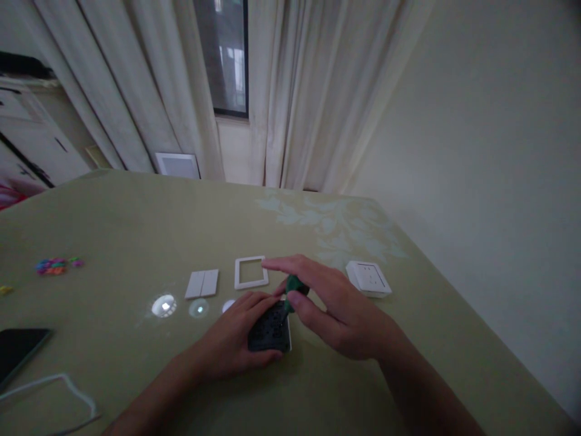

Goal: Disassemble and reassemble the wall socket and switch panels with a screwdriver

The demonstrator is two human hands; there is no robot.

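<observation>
My left hand point(236, 336) lies on the table and grips a dark switch module point(271, 330) with a white edge, holding it flat. My right hand point(331, 306) is closed round a green-handled screwdriver point(294, 289), whose tip points down onto the module. Just behind the hands lie a white square frame point(250, 272) and a white two-button switch cover point(202, 283). A white wall socket point(368, 278) sits to the right of my right hand.
The table point(136, 224) has a pale green cloth. Small coloured pieces point(57, 266) lie at the far left, a dark phone point(18, 348) and a white cable point(54, 393) at the near left. Curtains and a wall stand behind and to the right.
</observation>
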